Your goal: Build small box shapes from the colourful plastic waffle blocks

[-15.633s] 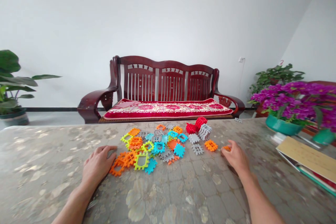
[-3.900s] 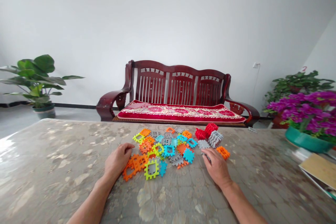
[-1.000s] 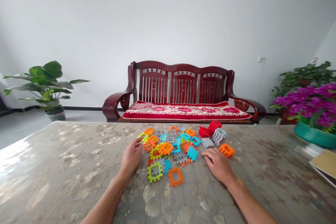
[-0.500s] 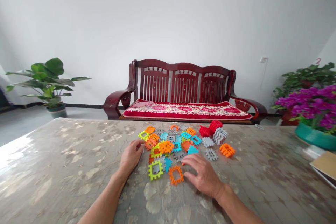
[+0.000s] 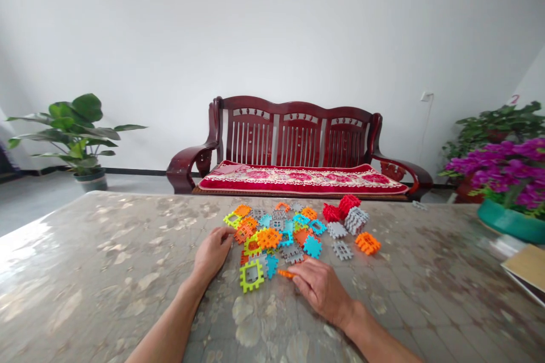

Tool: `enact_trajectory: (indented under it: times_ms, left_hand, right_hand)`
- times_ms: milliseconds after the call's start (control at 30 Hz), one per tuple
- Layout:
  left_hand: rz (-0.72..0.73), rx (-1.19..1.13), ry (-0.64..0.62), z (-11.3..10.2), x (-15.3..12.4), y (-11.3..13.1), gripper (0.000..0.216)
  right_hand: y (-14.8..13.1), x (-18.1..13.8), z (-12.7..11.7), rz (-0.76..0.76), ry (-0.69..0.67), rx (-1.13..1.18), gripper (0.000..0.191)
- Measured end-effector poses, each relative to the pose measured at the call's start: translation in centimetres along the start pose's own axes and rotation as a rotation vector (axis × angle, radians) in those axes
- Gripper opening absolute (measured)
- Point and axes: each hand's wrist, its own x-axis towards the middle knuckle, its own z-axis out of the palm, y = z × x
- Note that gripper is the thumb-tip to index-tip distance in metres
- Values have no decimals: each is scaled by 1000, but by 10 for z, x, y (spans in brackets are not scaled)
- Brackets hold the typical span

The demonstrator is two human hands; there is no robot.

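A pile of flat interlocking plastic tiles in orange, green, blue and grey lies on the table. My left hand rests at the pile's left edge, fingers curled loosely against the tiles, holding nothing. My right hand is closed over an orange frame tile at the pile's near edge; only the tile's left end shows. A green frame tile lies just left of it. Small red and grey assembled blocks stand at the far right of the pile, with a loose orange piece and a grey tile nearby.
A dark wooden bench with a red cushion stands behind the table. A teal pot of purple flowers and a book occupy the table's right edge. A leafy plant is on the floor at left.
My right hand has slid from the right side of the pile to its near edge and closed over the orange frame tile. My left hand has stayed put.
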Motion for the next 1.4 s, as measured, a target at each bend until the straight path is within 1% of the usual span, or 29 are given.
enact_trajectory:
  times_ms: [100,167,233,300,433,533,733,833,933,1133,1267,1400]
  left_hand:
    - [0,1,9,0,0,0,26]
    - [-3,1,9,0,0,-1,26]
    - [-2,-2,5,0,0,-1,27]
    - [3,-9,0,0,1,-2,27]
    - [-1,-22,3,1,1,-4,29]
    - [3,-23,12,1,1,-4,29]
    - [11,-25,11,0,1,-3,28]
    - [11,-22,8,-1,1,-2,28]
    - [5,-27,6,0,1,-3,27]
    - [-5,-35,-9,1,2,-5,27]
    - [-8,-39,-3,1,1,-3,28]
    - [-4,-35,4,0,1,-3,27]
  right_hand:
    - [10,-2,1,233,111,152,35]
    - [16,-3,0,353,158,238,36]
    - [21,-4,-1,424,193,291,38]
    - [24,-5,-3,458,214,312,39]
    - [31,-7,-9,472,247,283,39]
    - [40,-9,-16,494,304,238,40]
    - [71,-17,-24,567,372,128,35]
    - [85,-20,-23,541,419,60,31]
    - [92,-21,-21,496,456,24,28]
    - [95,-21,-19,504,453,58,29]
    - [89,-20,-23,507,459,48,28]
    - [77,-20,-28,446,384,-32,25]
